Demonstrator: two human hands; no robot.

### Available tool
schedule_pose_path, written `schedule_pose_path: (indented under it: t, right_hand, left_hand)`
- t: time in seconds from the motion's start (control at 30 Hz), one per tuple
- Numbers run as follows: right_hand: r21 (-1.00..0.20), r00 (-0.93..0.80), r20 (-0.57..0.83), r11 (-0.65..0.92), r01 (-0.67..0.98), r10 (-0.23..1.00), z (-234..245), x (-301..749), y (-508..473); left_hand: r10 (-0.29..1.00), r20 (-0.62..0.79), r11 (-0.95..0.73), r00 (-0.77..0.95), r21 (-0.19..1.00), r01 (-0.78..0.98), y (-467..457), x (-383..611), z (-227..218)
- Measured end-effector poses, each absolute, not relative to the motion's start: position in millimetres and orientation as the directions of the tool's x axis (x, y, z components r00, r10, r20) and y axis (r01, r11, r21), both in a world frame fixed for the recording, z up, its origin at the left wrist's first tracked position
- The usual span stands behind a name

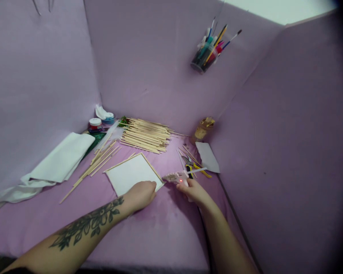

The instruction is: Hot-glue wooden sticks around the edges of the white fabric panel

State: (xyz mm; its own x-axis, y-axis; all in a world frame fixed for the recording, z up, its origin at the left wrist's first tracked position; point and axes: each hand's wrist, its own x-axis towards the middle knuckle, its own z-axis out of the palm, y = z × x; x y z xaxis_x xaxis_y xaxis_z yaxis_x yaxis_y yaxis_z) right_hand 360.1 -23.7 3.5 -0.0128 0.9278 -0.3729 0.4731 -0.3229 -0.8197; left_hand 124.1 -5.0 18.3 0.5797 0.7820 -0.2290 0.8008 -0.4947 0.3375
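My left hand (141, 194) rests with curled fingers on the near corner of a white square card (131, 174) edged with thin wooden sticks. It lies flat on the purple surface. My right hand (194, 190) is wrapped round the handle of a glue gun (175, 177) showing a small red light. Its nozzle points left, close to the card's right corner.
A heap of wooden sticks (145, 135) lies behind the card, with looser sticks (98, 160) to the left. White cloth (57, 161), paint pots (95, 123), yellow-handled cutters (196, 166), a white scrap (208, 156) and a cup of pens and brushes (207, 53) surround them. Purple walls close in.
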Motion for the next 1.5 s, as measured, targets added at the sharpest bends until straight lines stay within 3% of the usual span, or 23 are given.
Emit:
schedule_pose_path:
  t: [0.2, 1.5]
  right_hand:
    - [-0.829, -0.064, -0.376, -0.305, 0.468, 0.925, 0, 358, -23]
    - [-0.834, 0.024, -0.371, -0.345, 0.432, 0.928, -11, 352, -20]
  left_hand:
    - [0.78, -0.244, -0.488, 0.576, 0.338, 0.804, -5, 125, 19]
    - [0.777, -0.2, -0.522, 0.597, 0.325, 0.789, -5, 122, 9]
